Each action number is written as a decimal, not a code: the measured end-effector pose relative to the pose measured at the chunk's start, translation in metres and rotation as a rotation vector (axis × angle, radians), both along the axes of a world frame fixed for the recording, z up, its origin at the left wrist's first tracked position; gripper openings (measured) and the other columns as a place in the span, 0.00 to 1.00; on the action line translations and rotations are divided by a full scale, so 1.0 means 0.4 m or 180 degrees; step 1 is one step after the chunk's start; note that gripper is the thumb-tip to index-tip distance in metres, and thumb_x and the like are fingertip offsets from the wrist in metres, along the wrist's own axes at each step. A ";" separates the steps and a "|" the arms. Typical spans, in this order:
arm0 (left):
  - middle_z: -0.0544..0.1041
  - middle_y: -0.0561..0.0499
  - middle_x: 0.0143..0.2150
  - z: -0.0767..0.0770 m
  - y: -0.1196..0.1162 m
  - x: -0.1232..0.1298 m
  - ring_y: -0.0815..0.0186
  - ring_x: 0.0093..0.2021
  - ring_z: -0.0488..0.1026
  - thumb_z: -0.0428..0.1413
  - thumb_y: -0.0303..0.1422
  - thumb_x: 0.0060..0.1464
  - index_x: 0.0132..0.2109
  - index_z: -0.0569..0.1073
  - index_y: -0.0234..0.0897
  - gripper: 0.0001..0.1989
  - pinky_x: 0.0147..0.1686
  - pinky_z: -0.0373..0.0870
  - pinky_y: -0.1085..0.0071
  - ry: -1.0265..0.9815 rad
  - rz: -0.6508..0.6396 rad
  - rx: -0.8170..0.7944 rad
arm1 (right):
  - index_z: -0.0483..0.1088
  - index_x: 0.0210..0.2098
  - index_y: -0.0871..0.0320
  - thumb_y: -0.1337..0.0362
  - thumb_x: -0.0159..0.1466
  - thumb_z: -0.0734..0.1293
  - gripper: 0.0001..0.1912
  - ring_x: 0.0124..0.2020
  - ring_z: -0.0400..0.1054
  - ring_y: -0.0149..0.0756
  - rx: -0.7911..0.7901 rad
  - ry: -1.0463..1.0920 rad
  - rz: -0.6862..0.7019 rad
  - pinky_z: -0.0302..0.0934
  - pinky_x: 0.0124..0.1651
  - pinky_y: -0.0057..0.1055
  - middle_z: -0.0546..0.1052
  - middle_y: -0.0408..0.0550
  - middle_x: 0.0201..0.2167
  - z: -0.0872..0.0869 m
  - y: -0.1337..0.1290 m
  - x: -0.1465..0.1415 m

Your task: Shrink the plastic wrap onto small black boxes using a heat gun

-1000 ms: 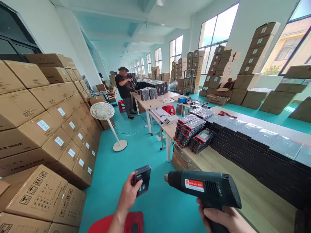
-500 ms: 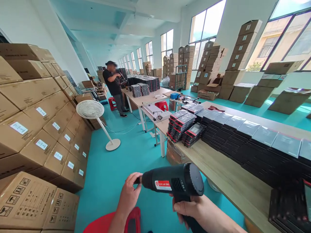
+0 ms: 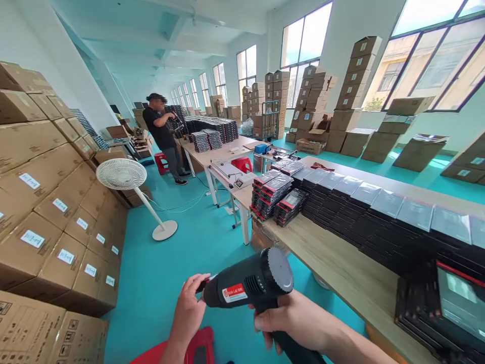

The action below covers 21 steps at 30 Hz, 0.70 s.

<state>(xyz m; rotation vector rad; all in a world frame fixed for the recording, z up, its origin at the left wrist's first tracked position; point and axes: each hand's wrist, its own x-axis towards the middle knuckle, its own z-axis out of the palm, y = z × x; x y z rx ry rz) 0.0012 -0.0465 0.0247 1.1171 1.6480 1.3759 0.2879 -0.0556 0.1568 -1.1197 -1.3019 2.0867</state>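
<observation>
A dark green heat gun [image 3: 246, 283] with a red and white label hangs over the floor in front of me, its front end pointing left. My right hand [image 3: 280, 321] wraps round its handle. At the front end, my left hand [image 3: 189, 301] has its fingers closed round a small dark piece [image 3: 202, 286]. This piece sits against the nozzle end; whether it is fixed to the gun I cannot tell. Right of the gun stands a wooden-topped table [image 3: 326, 247] bearing stacks of flat black packs [image 3: 348, 217] with clear tops.
A red stool [image 3: 200, 344] is below my hands. Cartons [image 3: 49, 202] are stacked along the left, beside a white standing fan [image 3: 121, 173]. A co-worker [image 3: 162, 131] in dark clothes stands at a farther table. More cartons [image 3: 350, 88] line the windows.
My view has turned slightly to the right. The heat gun and both hands sit farther left in the picture, and the gun tilts more. Both hands keep their hold.
</observation>
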 end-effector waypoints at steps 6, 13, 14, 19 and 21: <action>0.80 0.47 0.44 -0.030 -0.015 -0.032 0.55 0.45 0.75 0.68 0.31 0.42 0.41 0.82 0.43 0.16 0.48 0.72 0.66 -0.0068 -0.0055 -0.0057 | 0.72 0.36 0.62 0.59 0.53 0.70 0.14 0.24 0.70 0.34 -0.0315 0.0196 -0.0891 0.62 0.25 0.29 0.77 0.46 0.27 -0.046 0.044 0.087; 0.81 0.47 0.42 -0.004 -0.017 -0.019 0.56 0.44 0.75 0.69 0.29 0.39 0.35 0.80 0.40 0.12 0.47 0.72 0.67 -0.0877 0.0034 -0.0069 | 0.73 0.37 0.64 0.61 0.53 0.70 0.15 0.23 0.70 0.34 -0.0383 0.0432 -0.0730 0.60 0.23 0.28 0.77 0.48 0.26 -0.066 0.047 0.111; 0.80 0.47 0.42 0.003 -0.018 -0.016 0.55 0.44 0.75 0.69 0.28 0.39 0.34 0.80 0.41 0.12 0.47 0.72 0.66 -0.0834 0.0048 -0.0059 | 0.73 0.37 0.64 0.60 0.53 0.70 0.15 0.23 0.70 0.33 -0.0376 0.0447 -0.0775 0.60 0.23 0.28 0.77 0.48 0.26 -0.067 0.046 0.111; 0.80 0.48 0.46 -0.001 -0.022 -0.012 0.50 0.50 0.74 0.62 0.26 0.41 0.38 0.81 0.47 0.15 0.63 0.59 0.50 0.0718 -0.0195 -0.0023 | 0.71 0.36 0.62 0.61 0.51 0.70 0.15 0.23 0.70 0.33 -0.0342 0.0203 -0.0631 0.60 0.23 0.27 0.77 0.46 0.26 -0.063 0.020 0.094; 0.80 0.49 0.47 -0.022 -0.021 -0.015 0.50 0.51 0.74 0.57 0.27 0.45 0.42 0.81 0.49 0.17 0.67 0.49 0.43 0.1638 -0.0376 0.0048 | 0.71 0.36 0.61 0.62 0.49 0.70 0.15 0.22 0.69 0.32 -0.0292 0.0151 -0.0314 0.60 0.23 0.27 0.76 0.45 0.26 -0.056 0.003 0.068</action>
